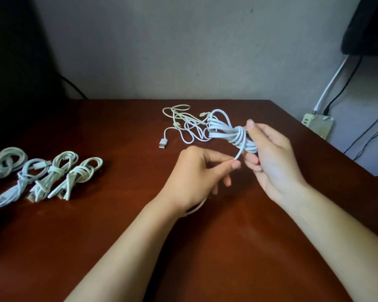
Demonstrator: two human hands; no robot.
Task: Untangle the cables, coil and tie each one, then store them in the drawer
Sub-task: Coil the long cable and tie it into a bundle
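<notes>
Centre frame: right hand (268, 153) grips the coiled cable (229, 131); left hand (201, 171) pinches its loose tail, tie unfinished. Tied bundles (52, 175) lie left on bench (118, 236). Tangled cables (183, 125) remain; drawer unseen.

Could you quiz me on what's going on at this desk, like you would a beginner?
1. True or false: the right hand holds a coiled white cable.
2. What does the left hand pinch? A) a plug B) the loose end of that cable C) nothing
3. Fill in: the tied bundles lie on the table's ____ side, while the loose cables lie toward the back.

Key: 1 true. 2 B. 3 left.
</notes>
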